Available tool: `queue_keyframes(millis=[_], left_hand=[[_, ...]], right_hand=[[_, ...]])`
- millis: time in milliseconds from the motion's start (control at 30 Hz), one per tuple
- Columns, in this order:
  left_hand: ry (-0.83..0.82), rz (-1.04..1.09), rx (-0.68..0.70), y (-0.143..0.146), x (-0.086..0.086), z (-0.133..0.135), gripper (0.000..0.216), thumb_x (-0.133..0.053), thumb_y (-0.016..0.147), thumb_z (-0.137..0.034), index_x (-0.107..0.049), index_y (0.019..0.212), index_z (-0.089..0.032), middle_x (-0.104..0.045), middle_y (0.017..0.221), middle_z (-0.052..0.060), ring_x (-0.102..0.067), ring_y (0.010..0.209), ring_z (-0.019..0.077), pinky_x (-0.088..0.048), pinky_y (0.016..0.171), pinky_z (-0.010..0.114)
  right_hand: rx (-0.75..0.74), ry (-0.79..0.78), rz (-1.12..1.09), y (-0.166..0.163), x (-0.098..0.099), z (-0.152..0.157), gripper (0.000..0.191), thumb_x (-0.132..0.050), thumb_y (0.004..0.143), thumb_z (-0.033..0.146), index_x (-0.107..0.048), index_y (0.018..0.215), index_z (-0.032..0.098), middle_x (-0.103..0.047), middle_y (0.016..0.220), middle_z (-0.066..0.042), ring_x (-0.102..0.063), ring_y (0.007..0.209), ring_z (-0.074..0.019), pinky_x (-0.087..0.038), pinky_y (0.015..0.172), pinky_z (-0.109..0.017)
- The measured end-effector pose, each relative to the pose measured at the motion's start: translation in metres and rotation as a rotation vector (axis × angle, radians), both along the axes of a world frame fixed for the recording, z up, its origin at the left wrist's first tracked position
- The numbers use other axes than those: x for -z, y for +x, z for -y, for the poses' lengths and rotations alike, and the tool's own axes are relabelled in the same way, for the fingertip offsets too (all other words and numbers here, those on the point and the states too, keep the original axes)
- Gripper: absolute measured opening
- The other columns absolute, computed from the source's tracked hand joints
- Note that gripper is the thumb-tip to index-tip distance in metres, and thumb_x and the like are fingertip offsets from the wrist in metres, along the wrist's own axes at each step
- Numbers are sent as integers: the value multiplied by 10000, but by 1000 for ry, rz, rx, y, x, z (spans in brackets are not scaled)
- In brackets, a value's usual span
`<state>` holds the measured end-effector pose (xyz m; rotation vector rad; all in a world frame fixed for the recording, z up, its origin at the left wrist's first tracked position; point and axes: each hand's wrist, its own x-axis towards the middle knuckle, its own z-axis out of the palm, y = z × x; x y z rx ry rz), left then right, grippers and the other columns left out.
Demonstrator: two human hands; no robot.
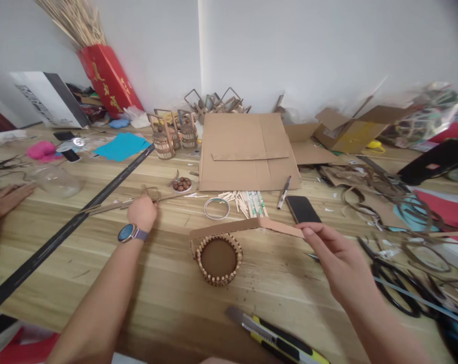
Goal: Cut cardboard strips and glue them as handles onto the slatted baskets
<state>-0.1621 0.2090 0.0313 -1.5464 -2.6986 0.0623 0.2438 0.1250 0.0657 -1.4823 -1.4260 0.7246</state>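
Note:
My right hand (pixel 333 253) pinches the end of a bent cardboard strip (pixel 225 228) between thumb and fingers. The strip runs left behind a small round basket (pixel 218 257), its rim ringed with upright sticks and its inside brown. My left hand (pixel 142 212), with a watch (pixel 127 232) on the wrist, is curled at a tangle of brown twine (pixel 150 192); the back of the hand hides the fingertips and whatever they grip. Thin brown strips (pixel 111 206) lie beside it. Between the hands are a ring of tape (pixel 217 208) and loose sticks (pixel 239 201).
A box cutter (pixel 278 338) lies in front, with black scissors (pixel 394 283) at right. A phone (pixel 304 210) and pen (pixel 284 192) lie near cardboard sheets (pixel 247 174). Small finished baskets (pixel 164 144) stand behind. Another person's hand (pixel 11 201) rests at far left.

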Motion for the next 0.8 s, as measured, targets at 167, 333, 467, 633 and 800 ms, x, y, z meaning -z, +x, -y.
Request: queue_keyframes(millis=[167,333,467,633,800], left_hand=[[35,-4,-23,-3,-4,1,270,-475,918,-115,-615,1126,-14,-706,1016,236,-687,982,302,-530,769,359],[15,-11,-12,-7,-21,4,285,-577,952,-333,-607,1148,-129,-676,1054,81,-673,908,195,-563,794,377],[38,-62,81,1,-38,7,319,-583,949,-337,-583,1205,-148,-630,1173,94,-640,1010,221,-550,862,431],[41,-47,134,3,-61,10,306,-599,938,-333,-601,1182,-147,-619,1206,100,-622,1063,237,-531,901,455],[172,111,172,-17,-80,8,325,-604,936,-337,-590,1200,-150,-613,1214,102,-623,1058,240,-536,890,457]], right_hand=[[-2,-27,4,-1,0,-1,372,-635,768,608,-690,858,252,-702,841,-31,-646,865,-241,-490,820,-343],[-26,-25,22,0,0,-2,325,-631,789,566,-685,866,256,-698,845,-30,-653,861,-241,-500,815,-351],[-44,7,68,0,1,-3,303,-598,808,541,-675,854,251,-693,808,-33,-661,833,-244,-517,774,-348],[-85,41,308,2,1,-5,277,-549,841,506,-666,870,256,-691,759,-25,-663,744,-235,-512,662,-321],[-96,64,425,0,-1,-11,297,-529,811,513,-657,805,245,-681,690,-27,-648,634,-231,-482,545,-308]])
